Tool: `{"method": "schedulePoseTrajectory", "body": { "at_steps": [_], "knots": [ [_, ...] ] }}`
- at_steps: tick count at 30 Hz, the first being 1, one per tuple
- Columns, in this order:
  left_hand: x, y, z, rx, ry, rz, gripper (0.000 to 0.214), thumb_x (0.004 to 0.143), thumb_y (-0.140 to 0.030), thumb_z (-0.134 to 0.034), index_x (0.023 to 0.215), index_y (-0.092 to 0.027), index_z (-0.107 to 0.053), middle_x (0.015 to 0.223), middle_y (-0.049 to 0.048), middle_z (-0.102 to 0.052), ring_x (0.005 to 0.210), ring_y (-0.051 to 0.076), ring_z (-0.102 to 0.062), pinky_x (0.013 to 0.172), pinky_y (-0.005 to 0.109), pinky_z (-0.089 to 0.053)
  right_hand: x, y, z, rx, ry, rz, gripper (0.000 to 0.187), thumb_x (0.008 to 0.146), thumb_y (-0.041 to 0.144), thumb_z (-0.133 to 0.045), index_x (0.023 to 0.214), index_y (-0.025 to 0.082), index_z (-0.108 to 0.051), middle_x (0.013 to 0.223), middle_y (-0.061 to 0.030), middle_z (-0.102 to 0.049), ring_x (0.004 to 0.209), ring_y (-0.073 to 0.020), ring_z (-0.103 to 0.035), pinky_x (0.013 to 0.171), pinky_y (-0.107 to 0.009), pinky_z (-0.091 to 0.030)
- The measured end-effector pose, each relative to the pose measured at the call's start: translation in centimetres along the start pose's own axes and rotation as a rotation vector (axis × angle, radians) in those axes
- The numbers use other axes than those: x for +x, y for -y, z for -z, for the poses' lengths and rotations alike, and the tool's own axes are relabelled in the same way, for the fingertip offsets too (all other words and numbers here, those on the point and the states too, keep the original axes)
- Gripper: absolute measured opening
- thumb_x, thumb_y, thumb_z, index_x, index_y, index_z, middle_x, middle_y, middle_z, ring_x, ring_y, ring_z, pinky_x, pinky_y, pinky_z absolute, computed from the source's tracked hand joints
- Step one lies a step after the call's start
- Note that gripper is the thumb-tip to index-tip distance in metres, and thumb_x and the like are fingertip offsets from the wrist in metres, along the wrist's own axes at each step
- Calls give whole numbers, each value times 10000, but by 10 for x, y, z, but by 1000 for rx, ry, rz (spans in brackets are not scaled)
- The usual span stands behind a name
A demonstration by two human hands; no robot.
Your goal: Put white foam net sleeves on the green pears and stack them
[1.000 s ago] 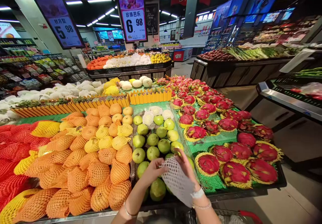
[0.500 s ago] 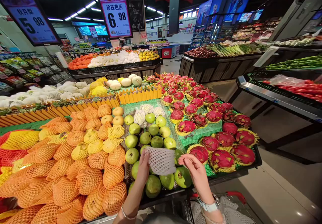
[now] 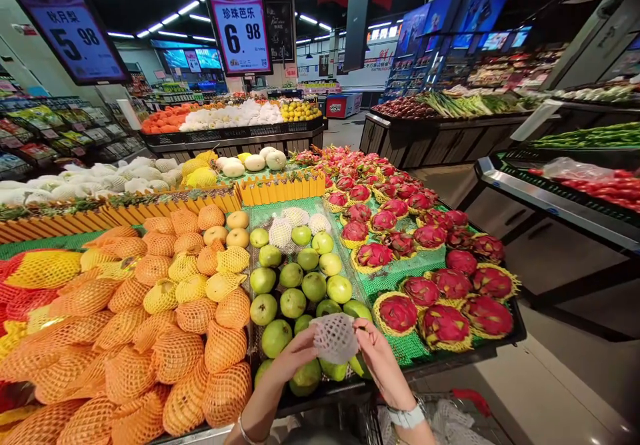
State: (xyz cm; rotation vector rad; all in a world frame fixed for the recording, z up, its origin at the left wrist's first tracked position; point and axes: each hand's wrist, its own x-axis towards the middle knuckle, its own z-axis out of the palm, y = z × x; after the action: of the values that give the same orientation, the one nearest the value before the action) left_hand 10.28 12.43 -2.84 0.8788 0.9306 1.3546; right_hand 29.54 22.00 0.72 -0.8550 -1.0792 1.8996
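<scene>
Currently pinching foam net (image 3: 335, 337) open by opposite edges, left hand (image 3: 295, 357) and right hand (image 3: 383, 365), over green fruit (image 3: 293, 302).

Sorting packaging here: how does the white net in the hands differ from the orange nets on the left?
The white net is white and held up between the left hand and right hand; the orange nets lie piled on the display. The white net is single; the orange nets are many, each round a fruit. Both are open mesh.
</scene>
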Motion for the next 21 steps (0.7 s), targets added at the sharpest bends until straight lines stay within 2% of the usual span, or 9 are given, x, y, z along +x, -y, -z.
{"method": "schedulePoseTrajectory", "body": {
  "at_steps": [2,3,6,9,11,13,16,19,21],
  "knots": [
    [-4,2,0,68,-24,15,526,698,-529,-805,1126,-232,-738,1260,115,-692,1235,332,-569,1150,557,-326,0,-3,-4,21,-24,-33,399,698,544,-805,883,209,-691,763,-5,-703,714,-161,-655,691,-260,-545],
    [-6,3,0,106,-52,29,482,697,-525,-801,1074,-228,-753,1212,106,-710,1208,321,-582,1142,537,-343,0,-4,-5,17,5,-59,402,692,539,-811,895,207,-712,804,-24,-724,763,-182,-679,733,-288,-560],
    [-12,6,0,183,-154,75,330,725,-501,-762,899,-221,-767,1045,79,-736,1095,287,-620,1082,487,-417,0,-3,-9,-70,225,-135,371,679,501,-834,860,187,-754,761,-51,-742,798,-238,-708,779,-375,-576],
    [-13,2,-5,252,-158,68,262,749,-480,-728,798,-225,-756,967,68,-731,1029,273,-631,1037,456,-450,-2,-2,-6,-256,391,-126,328,700,491,-814,798,180,-772,691,-49,-741,796,-270,-709,791,-431,-582],
    [-9,-3,-10,290,-130,53,256,766,-482,-718,807,-233,-761,979,68,-733,1030,272,-631,1035,446,-447,-4,-6,1,-396,376,-58,314,686,479,-812,803,190,-777,739,-63,-761,837,-290,-709,841,-467,-577],
    [-3,-8,-18,294,-73,51,282,787,-497,-707,861,-231,-764,1009,69,-733,1037,273,-633,1028,450,-448,-6,-16,9,-480,268,23,314,646,464,-818,829,213,-777,816,-83,-776,882,-313,-707,900,-498,-564],
    [6,-17,-27,196,14,11,421,749,-521,-751,1034,-212,-728,1046,78,-724,1045,281,-640,1021,467,-447,-8,-33,17,-486,128,76,291,631,459,-770,846,263,-773,859,-97,-770,931,-355,-710,941,-524,-555],
    [7,-27,-31,165,62,-38,583,710,-470,-792,1206,-206,-636,1100,90,-694,1093,299,-629,1022,461,-443,-9,-41,18,-495,142,89,278,584,400,-765,840,293,-782,881,-109,-762,995,-415,-698,998,-567,-524],
    [5,-33,-31,255,129,-31,569,736,-397,-760,1247,-207,-597,1139,92,-666,1110,306,-620,999,442,-461,-8,-41,16,-514,189,90,278,536,337,-784,811,296,-796,896,-121,-770,1012,-451,-691,1033,-599,-491]
  ]
}}
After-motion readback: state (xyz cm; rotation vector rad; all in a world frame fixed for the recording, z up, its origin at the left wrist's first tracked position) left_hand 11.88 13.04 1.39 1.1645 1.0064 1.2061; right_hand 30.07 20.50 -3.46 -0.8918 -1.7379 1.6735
